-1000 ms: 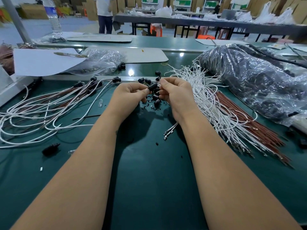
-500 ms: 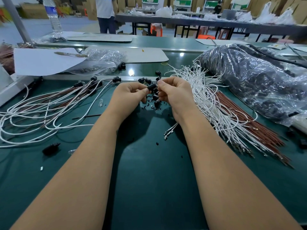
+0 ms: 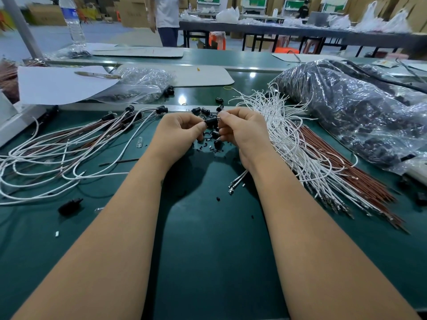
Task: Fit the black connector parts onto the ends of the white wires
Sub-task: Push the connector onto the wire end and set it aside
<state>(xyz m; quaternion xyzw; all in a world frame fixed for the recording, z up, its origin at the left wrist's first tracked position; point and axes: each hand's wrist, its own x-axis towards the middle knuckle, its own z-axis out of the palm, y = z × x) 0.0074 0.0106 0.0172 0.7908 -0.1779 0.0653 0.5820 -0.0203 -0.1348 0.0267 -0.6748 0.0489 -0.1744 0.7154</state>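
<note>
Both hands work at centre of the green table [image 3: 208, 239]. Left hand [image 3: 179, 128] has its fingers curled, thumb and forefinger pinching a black connector part [image 3: 211, 122]. Right hand [image 3: 242, 127] is curled too, fingertips pinched against the other end of the same part; the wire it presumably feeds in is hidden there. A few white wires [image 3: 238, 180] trail out under the right wrist, metal-tipped ends lying on the table.

Risks, as judged from here:
- Terminal goes in skewed or only partway. Cause: the joint is hidden behind the fingertips and the wire is thin and limp, likely to buckle under push.
- Part slips out of the pinch. Cause: small, smooth, rounded plastic barrel, held only by fingertips.
- Trailing wires snag on the unfitted bundle [image 3: 298, 144] just beside the right hand.
- Loose connector parts [image 3: 201, 110] roll off when bumped; they sit right under the hands.

Materials:
- Connector parts: matte black plastic, short cylinders with a flared end.
- Wires: white glossy insulation, flexible, looping; brown ones mixed in.
- Finished wires [image 3: 57, 153] fan out left, black caps at far ends.
- Plastic bag [image 3: 360, 109] at right: crinkled clear film, dark contents.
- Table surface: smooth green mat, littered with small black scraps.
</note>
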